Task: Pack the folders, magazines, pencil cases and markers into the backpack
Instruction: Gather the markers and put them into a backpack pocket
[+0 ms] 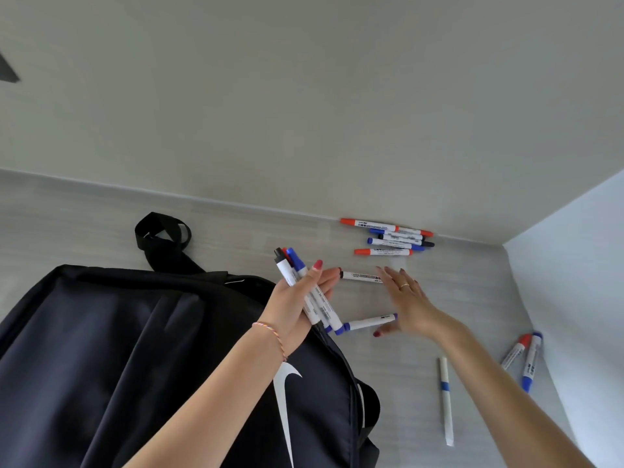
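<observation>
A dark navy backpack (135,366) with a white swoosh lies on the grey table at the lower left. Above its right side my left hand (297,298) holds a bundle of markers (293,268) with black, red and blue caps against the palm under the thumb. My right hand (405,298) hovers with straight, spread fingers over the table. A black-capped marker (359,276) lies by its fingertips, and a blue-capped marker (366,323) lies by its thumb.
Several markers (391,238) lie along the wall at the back. Two more markers (526,358) rest against the right wall. A thin white pen (445,400) lies near the front. The backpack strap (162,234) loops toward the back wall.
</observation>
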